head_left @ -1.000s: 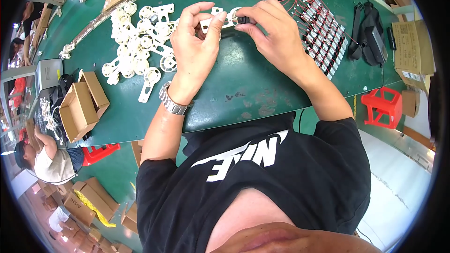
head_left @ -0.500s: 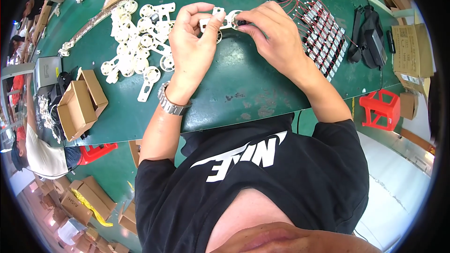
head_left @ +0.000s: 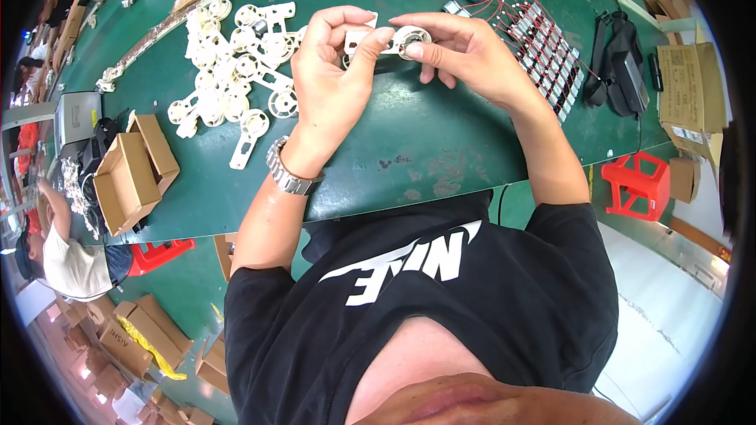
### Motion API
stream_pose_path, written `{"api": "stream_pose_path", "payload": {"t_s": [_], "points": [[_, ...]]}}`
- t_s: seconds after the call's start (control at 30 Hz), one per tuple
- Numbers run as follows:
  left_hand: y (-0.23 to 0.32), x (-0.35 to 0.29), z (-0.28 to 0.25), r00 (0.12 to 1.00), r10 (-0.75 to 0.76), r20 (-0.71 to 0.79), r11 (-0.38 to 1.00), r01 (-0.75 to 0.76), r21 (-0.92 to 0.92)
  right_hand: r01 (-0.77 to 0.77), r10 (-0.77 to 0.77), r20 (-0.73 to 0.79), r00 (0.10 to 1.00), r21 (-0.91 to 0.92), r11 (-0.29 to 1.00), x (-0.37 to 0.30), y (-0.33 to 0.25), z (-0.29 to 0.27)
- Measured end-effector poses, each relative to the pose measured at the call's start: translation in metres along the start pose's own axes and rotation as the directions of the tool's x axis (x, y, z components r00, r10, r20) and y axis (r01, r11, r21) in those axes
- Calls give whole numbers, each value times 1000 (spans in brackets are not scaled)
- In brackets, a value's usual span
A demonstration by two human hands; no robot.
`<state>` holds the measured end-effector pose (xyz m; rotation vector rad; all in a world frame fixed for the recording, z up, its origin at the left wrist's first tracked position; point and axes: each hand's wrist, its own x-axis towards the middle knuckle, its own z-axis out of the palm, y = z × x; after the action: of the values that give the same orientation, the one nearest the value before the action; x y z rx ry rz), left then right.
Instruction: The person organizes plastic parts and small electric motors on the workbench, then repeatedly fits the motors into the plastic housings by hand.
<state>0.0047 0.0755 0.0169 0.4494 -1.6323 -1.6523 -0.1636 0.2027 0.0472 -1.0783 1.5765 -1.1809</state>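
Observation:
Above the green table (head_left: 441, 142), a white plastic bracket (head_left: 357, 38) with a round ring at one end is held in both hands. My left hand (head_left: 337, 63) pinches its flat end between thumb and fingers. At the ring end, my right hand (head_left: 465, 51) has its thumb against the rim and its index finger along the far side. Something dark shows inside the ring, too small to make out. Left of my hands lies a heap of similar white plastic parts (head_left: 253, 127).
Small silvery motors (head_left: 543, 55) with red and black wires lie in rows to the right. Beyond them is a black pouch-like item (head_left: 626, 71). Open cardboard boxes (head_left: 126, 189) stand at the left, and a red stool (head_left: 638, 186) is at the right. Another person (head_left: 75, 260) sits far left.
My right hand has shifted its grip from a dark piece at the ring to the ring's rim, uncovering the ring. The bracket has tilted and moved slightly right.

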Motion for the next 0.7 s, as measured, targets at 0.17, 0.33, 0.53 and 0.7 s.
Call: {"api": "stream_pose_path", "payload": {"t_s": [0.17,0.33,0.53,0.7], "points": [[-1,0,2,999,0,36,999,-2,53,117,-115,-25,993,98,988,3,20,3],[1,-2,6,996,-90,25,990,86,112,53,-48,-180,982,23,998,3,17,13],[-2,-3,13,996,-73,-47,997,74,20,53,-65,-215,975,-60,997,6,16,16],[2,4,5,985,-161,-68,985,156,-79,95,-92,-36,995,90,991,6,16,6]]}}
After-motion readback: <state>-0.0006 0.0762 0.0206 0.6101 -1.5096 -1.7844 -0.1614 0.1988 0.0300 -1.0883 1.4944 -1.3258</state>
